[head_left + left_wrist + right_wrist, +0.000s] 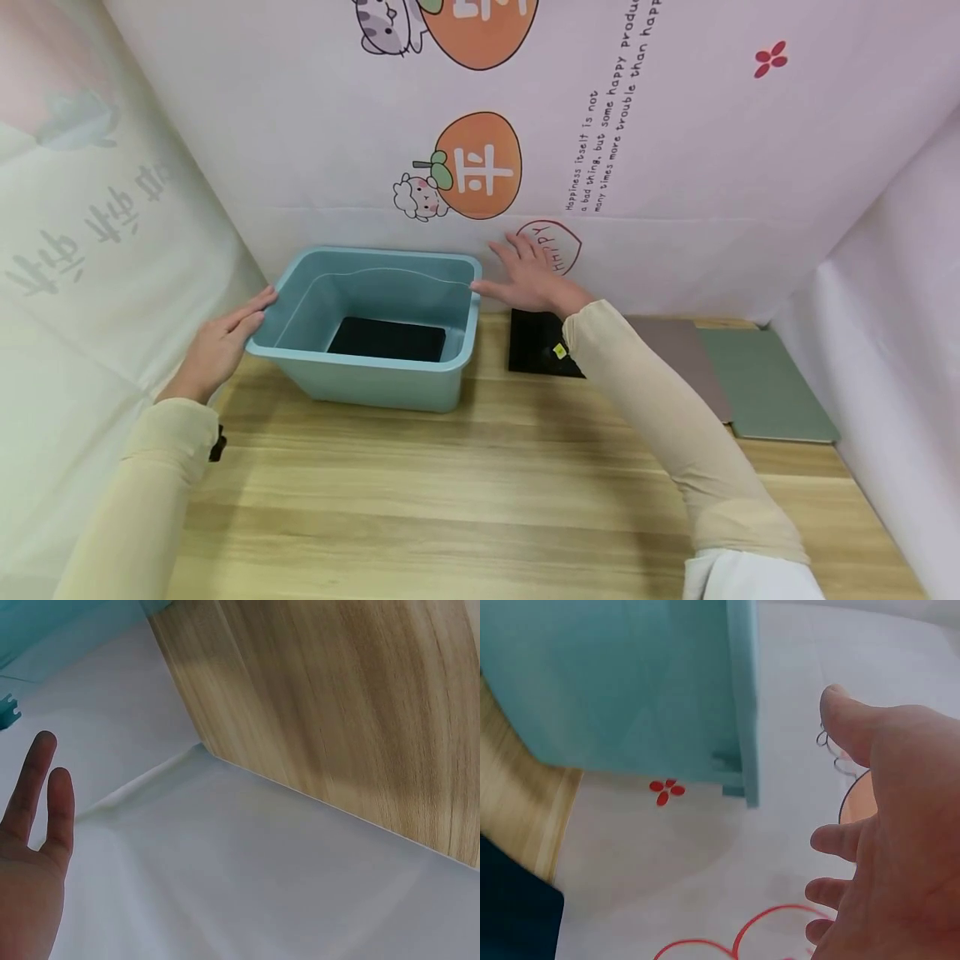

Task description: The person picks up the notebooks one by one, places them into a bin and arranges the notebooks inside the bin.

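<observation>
A light blue plastic bin (pixel 386 385) stands upright on the wooden table, with a flat black rectangular object (pixel 388 339) lying on its floor. My left hand (pixel 217 343) is at the bin's left rim, fingers extended along it. In the left wrist view, two straight fingers of the left hand (pixel 34 847) show below a corner of the bin (pixel 52 630). Just off the right rim is my right hand (pixel 531 279), its fingers spread. The right wrist view shows a gap between the right hand (pixel 900 817) and the bin's edge (pixel 742 697).
Right of the bin lies a flat black item (pixel 534 343) with a small yellow sticker, partly under the right forearm. Beyond it are a brownish-grey panel (pixel 682 354) and a grey-green panel (pixel 768 383). White printed cloth (pixel 315 125) walls the back and sides of the table (pixel 450 500).
</observation>
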A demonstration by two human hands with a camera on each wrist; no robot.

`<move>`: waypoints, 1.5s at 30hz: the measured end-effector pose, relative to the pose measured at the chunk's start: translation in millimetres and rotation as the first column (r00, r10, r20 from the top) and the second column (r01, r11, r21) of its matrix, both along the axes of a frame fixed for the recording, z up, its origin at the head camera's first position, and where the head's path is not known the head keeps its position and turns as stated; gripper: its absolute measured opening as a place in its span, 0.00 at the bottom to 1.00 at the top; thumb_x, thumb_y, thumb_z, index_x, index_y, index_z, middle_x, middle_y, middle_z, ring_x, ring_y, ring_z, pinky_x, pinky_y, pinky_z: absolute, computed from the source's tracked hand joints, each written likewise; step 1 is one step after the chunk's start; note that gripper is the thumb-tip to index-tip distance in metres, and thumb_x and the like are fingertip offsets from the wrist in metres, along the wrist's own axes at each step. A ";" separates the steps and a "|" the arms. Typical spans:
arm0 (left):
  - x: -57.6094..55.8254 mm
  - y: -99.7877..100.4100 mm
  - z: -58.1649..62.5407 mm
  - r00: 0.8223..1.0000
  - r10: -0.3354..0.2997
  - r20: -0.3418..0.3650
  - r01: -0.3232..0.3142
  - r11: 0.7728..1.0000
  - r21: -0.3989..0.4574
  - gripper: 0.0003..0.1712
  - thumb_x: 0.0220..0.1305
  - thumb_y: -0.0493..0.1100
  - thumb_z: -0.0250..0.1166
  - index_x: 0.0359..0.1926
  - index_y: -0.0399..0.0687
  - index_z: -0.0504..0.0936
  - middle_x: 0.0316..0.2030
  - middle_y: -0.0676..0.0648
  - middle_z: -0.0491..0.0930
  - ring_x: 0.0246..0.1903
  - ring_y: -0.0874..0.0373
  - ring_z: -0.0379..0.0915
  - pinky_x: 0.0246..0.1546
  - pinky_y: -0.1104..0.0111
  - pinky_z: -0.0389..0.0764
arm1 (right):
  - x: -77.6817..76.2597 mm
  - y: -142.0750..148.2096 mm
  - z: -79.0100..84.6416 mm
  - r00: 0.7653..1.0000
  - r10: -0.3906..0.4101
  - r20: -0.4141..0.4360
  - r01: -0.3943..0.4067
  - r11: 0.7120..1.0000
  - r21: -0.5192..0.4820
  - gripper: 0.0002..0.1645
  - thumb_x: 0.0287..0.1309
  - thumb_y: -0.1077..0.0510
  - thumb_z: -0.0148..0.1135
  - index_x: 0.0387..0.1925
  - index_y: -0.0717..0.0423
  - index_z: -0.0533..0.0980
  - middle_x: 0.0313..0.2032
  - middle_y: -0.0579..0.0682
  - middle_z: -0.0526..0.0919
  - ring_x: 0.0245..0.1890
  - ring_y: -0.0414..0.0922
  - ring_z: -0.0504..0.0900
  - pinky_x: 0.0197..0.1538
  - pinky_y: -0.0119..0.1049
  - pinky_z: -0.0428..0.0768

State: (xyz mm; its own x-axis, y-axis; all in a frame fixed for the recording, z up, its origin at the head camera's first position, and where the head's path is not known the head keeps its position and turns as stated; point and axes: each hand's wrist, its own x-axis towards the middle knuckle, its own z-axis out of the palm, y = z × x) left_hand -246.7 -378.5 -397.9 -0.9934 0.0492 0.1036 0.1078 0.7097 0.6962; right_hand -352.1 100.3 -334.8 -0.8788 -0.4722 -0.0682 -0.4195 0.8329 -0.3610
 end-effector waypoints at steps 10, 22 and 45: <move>2.2 1.2 -3.1 1.000 0.008 -0.003 -0.008 0.999 0.045 0.28 0.79 0.66 0.44 0.75 0.78 0.63 0.78 0.67 0.53 0.81 0.49 0.44 0.77 0.37 0.49 | -0.9 28.4 -15.5 0.998 -0.047 -0.039 0.049 0.998 0.047 0.56 0.67 0.26 0.51 0.82 0.49 0.47 0.82 0.59 0.39 0.82 0.61 0.34 0.80 0.68 0.39; 1.0 3.2 -5.4 1.000 0.015 -0.025 -0.014 0.999 0.035 0.27 0.80 0.63 0.44 0.76 0.76 0.63 0.79 0.64 0.54 0.80 0.50 0.46 0.78 0.39 0.50 | 1.7 55.3 -41.4 0.995 -0.083 -0.056 0.087 0.993 0.081 0.53 0.68 0.28 0.53 0.81 0.51 0.50 0.82 0.60 0.39 0.81 0.62 0.37 0.78 0.68 0.42; -1.2 -2.0 -6.9 1.000 0.001 -0.026 -0.001 1.000 0.011 0.27 0.80 0.65 0.43 0.76 0.78 0.62 0.78 0.66 0.53 0.81 0.49 0.44 0.78 0.37 0.48 | -1.4 87.3 -107.2 0.971 -0.231 0.069 0.220 0.966 0.138 0.60 0.65 0.18 0.38 0.83 0.46 0.36 0.82 0.58 0.27 0.82 0.61 0.26 0.77 0.72 0.31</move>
State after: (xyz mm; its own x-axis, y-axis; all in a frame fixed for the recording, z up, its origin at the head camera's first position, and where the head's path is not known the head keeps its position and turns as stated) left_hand -247.9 -380.5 -404.8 -0.9904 0.0468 0.1298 0.1250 0.7024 0.7007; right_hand -353.4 187.6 -442.0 -0.9499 -0.2453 -0.1936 -0.1885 0.9440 -0.2709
